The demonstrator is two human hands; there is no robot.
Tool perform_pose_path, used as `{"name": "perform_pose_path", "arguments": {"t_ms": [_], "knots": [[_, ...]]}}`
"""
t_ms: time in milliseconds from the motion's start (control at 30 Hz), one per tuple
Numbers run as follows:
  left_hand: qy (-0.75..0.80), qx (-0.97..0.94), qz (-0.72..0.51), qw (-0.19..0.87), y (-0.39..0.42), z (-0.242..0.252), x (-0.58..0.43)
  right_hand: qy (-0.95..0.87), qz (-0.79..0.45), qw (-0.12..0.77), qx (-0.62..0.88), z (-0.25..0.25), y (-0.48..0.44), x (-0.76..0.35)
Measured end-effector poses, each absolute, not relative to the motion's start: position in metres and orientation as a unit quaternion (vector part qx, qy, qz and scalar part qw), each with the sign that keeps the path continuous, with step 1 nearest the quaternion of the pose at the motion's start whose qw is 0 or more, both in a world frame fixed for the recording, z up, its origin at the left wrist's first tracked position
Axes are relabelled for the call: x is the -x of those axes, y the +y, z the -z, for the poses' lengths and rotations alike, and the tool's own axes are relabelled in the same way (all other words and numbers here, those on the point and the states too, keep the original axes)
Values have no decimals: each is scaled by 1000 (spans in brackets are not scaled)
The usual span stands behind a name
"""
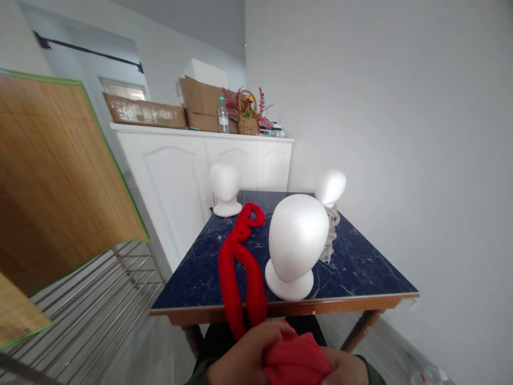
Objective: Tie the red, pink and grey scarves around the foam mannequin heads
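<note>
A long red scarf (pixel 239 267) lies across the dark blue marble-patterned table (pixel 352 267) and hangs over its near edge into my hands. My left hand (pixel 244 358) and my right hand (pixel 345 368) are both closed on the bunched red end at the bottom of the view. Just beyond, near the front edge, stands a white foam mannequin head (pixel 295 243). A second white head (pixel 225 188) stands at the far left of the table. A third (pixel 331 188) at the far right has a grey cloth (pixel 331 235) round its neck.
A white cabinet (pixel 184 176) stands behind the table, carrying cardboard boxes (pixel 202 104), a water bottle (pixel 223 115) and a flower basket (pixel 248 115). At left a bamboo mat (pixel 52 182) lies over a metal rack (pixel 96 310). A white wall runs along the right.
</note>
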State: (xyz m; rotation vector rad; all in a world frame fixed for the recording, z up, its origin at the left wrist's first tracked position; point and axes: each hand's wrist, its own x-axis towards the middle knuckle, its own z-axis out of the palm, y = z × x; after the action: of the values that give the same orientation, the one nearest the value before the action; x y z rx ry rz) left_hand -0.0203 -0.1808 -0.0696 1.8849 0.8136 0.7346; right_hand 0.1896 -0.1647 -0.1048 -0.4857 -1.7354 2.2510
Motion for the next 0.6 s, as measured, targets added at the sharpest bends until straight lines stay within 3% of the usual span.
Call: {"name": "perform_pose_path", "arguments": {"t_ms": [267, 433, 600], "knots": [[318, -797, -284, 428, -180, 67, 54, -726, -618, 19, 300, 54, -163, -198], [393, -772, -328, 376, -184, 60, 62, -813, -464, 7, 352, 36, -168, -184], [436, -804, -159, 371, -188, 49, 75, -860, -308, 71, 400, 29, -165, -177]]}}
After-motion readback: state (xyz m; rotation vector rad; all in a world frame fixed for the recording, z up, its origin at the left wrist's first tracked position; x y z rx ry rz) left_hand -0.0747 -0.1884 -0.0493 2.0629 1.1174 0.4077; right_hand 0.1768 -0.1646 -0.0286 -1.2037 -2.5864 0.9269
